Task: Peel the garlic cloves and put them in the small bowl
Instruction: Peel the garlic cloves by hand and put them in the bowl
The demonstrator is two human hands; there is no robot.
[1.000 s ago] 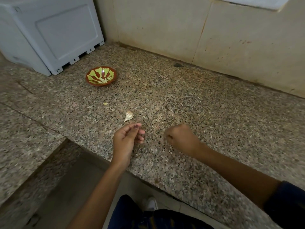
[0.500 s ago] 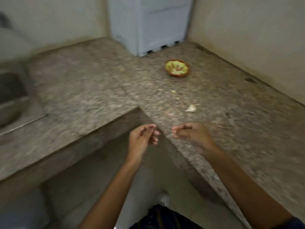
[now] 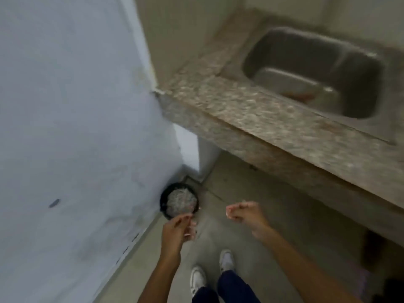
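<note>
Both of my hands hang over the floor, away from the counter. My left hand [image 3: 178, 229] has its fingers curled, and thumb and fingertips pinch a small pale scrap that looks like garlic peel, just in front of a black bin [image 3: 179, 201]. My right hand [image 3: 243, 215] is also curled, with a pale bit of peel at its fingertips. Motion blur hides the details. The small bowl and the garlic clove are out of view.
The round black bin, with pale scraps in it, stands on the floor in the corner by a white wall [image 3: 72, 149]. A granite counter [image 3: 251, 114] with a steel sink [image 3: 314, 71] runs along the upper right. My shoes [image 3: 197, 279] are below.
The view has swung left, from the counter with the bowl and clove, past the sink, down to the bin on the floor. Both hands left the counter edge and stay curled.
</note>
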